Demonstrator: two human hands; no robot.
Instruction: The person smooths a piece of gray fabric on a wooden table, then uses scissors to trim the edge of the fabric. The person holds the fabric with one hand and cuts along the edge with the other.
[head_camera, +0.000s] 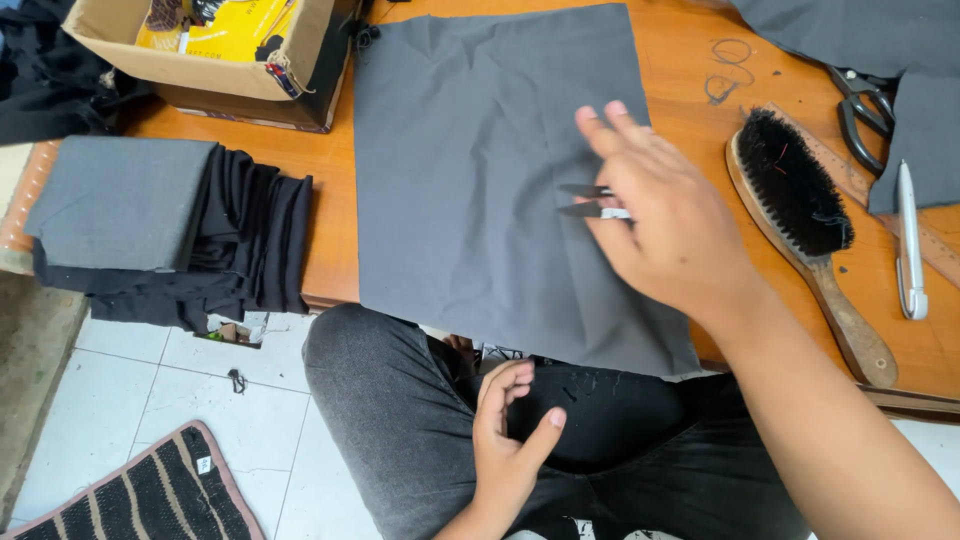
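Right hand (668, 215): I hold snips (590, 200), handles hidden under my palm.
Cloth (470, 170): flat on bench (690, 60), near edge overhanging my lap.
Left hand (510, 435): loosely curled, holding nothing.
Scissors (862, 105): partly under cloth.

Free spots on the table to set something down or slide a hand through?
Bare wood strip between the grey fabric panel and the folded stack, below the cardboard box. Another between the panel and the brush; the right hand with snips hangs at its edge. Far right is crowded: brush, scissors, pen, ruler.
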